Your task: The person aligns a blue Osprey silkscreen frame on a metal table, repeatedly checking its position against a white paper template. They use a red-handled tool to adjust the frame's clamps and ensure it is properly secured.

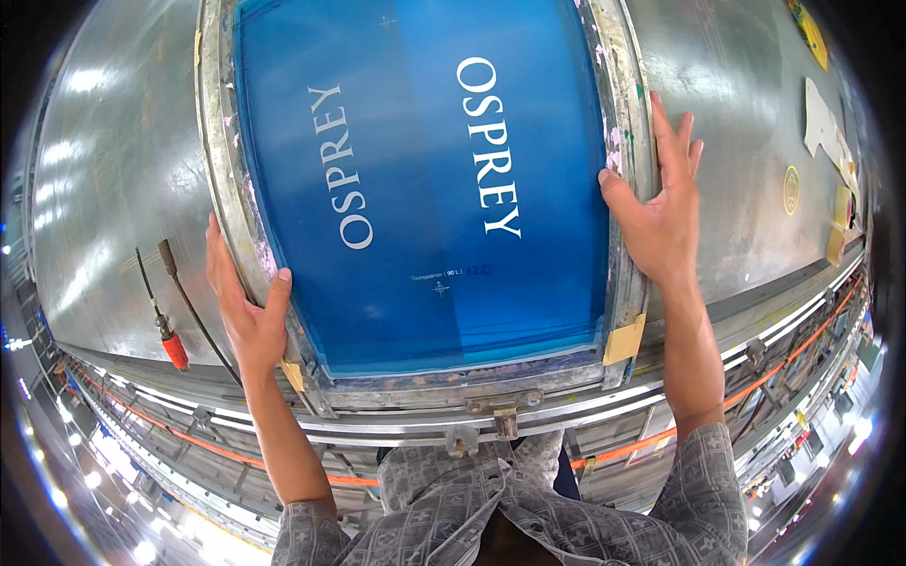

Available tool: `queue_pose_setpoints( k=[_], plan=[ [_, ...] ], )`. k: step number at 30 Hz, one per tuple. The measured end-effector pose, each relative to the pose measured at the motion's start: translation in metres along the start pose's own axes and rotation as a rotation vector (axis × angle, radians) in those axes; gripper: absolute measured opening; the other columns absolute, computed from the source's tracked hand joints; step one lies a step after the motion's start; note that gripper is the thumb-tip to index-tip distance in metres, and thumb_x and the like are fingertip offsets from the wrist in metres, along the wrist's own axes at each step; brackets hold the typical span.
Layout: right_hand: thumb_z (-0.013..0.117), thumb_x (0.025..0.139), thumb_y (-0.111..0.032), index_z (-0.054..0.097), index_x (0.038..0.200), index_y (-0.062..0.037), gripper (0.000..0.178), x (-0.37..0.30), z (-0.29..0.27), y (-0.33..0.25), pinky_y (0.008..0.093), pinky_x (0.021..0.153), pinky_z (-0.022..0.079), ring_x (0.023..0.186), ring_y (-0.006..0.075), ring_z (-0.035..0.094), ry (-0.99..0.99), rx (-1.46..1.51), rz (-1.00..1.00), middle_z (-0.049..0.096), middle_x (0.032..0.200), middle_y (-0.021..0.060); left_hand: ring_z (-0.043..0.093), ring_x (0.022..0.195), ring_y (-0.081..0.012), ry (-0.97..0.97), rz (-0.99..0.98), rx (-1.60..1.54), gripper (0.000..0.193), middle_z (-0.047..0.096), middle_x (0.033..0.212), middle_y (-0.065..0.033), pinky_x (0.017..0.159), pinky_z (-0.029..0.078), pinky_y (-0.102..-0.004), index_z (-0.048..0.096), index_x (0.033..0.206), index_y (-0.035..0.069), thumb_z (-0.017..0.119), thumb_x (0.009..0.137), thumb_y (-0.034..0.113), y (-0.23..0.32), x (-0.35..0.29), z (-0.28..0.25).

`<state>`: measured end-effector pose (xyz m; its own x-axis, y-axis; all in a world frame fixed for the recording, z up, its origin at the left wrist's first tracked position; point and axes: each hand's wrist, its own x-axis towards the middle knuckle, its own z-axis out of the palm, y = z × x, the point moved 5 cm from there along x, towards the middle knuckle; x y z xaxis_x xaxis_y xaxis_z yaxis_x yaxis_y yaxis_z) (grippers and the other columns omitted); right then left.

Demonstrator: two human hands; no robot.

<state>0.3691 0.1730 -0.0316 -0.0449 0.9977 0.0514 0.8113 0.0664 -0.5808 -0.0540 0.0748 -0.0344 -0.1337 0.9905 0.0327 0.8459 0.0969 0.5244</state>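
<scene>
1. Metal frame (pixel 623 99) with a blue mesh panel (pixel 415 212) stretched inside: directly before the person, seemingly flat on the metal table (pixel 113 203), its near end by the table's front edge – within easy reach, presumably why it sits there. Two bands of pale lettering run lengthwise on the panel.
2. Left hand (pixel 247 325): thumb parted from the fingers, straddling the left side bar; thumb over the bar, fingers along its outer face.
3. Right hand (pixel 668 222): thumb on the right side bar, fingers spread along the outer edge, placed farther up than the left. Pressure of either hand: cannot tell.
4. Opposed holds probably keep the frame square – and leave the mesh untouched.
5. Tan tape (pixel 623 340) wraps the near right corner, perhaps to cover the metal edge.
6. Red-ended tool (pixel 174 351) lies left, well apart from the frame, likely out of its way.
</scene>
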Motion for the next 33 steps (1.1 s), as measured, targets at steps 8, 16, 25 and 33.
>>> queue_pose_setpoints(
  k=[8, 16, 25, 33],
  plan=[
    [0.07, 0.08, -0.026, 0.039, 0.152, -0.0007, 0.082, -0.002, 0.0, 0.004, 0.0531, 0.124, 0.0, 0.152, 0.048, 0.015, 0.025, -0.021, -0.054, 0.04, 0.157, 0.0211, 0.022, 0.153, -0.0357, 0.0, -0.001, 0.039, 0.08, 0.03, 0.163, -0.0188, 0.123, 0.017, -0.0478, 0.03, 0.156, 0.001, 0.07, 0.092, 0.028, 0.007, -0.004, 0.004],
    [0.07, 0.081, -0.025, 0.038, 0.153, -0.0027, 0.082, -0.006, 0.0, 0.007, 0.0511, 0.124, -0.001, 0.153, 0.0453, 0.013, 0.017, 0.007, -0.035, 0.043, 0.155, 0.0201, 0.021, 0.153, -0.0356, 0.008, 0.004, -0.054, 0.078, 0.03, 0.163, -0.0189, 0.123, 0.016, -0.0476, 0.031, 0.156, 0.001, 0.069, 0.092, 0.027, 0.001, -0.006, 0.007],
    [0.068, 0.082, -0.027, 0.037, 0.154, -0.0048, 0.081, -0.007, -0.001, 0.01, 0.0515, 0.125, 0.002, 0.153, 0.0432, 0.015, 0.043, -0.025, -0.054, 0.044, 0.154, 0.0194, 0.02, 0.153, -0.0361, 0.005, -0.002, -0.017, 0.079, 0.028, 0.163, -0.0195, 0.123, 0.015, -0.0472, 0.029, 0.156, 0.0, 0.067, 0.093, 0.027, 0.006, -0.003, 0.006],
    [0.063, 0.084, -0.037, 0.029, 0.15, 0.0098, 0.088, -0.006, 0.007, 0.047, 0.0588, 0.122, 0.012, 0.142, 0.0628, 0.018, -0.018, -0.123, 0.086, 0.031, 0.143, 0.0495, 0.034, 0.145, -0.0282, -0.006, 0.043, 0.009, 0.07, 0.037, 0.158, -0.0197, 0.119, 0.023, -0.0386, 0.032, 0.155, -0.002, 0.062, 0.1, 0.029, 0.02, -0.008, 0.028]
  ],
)
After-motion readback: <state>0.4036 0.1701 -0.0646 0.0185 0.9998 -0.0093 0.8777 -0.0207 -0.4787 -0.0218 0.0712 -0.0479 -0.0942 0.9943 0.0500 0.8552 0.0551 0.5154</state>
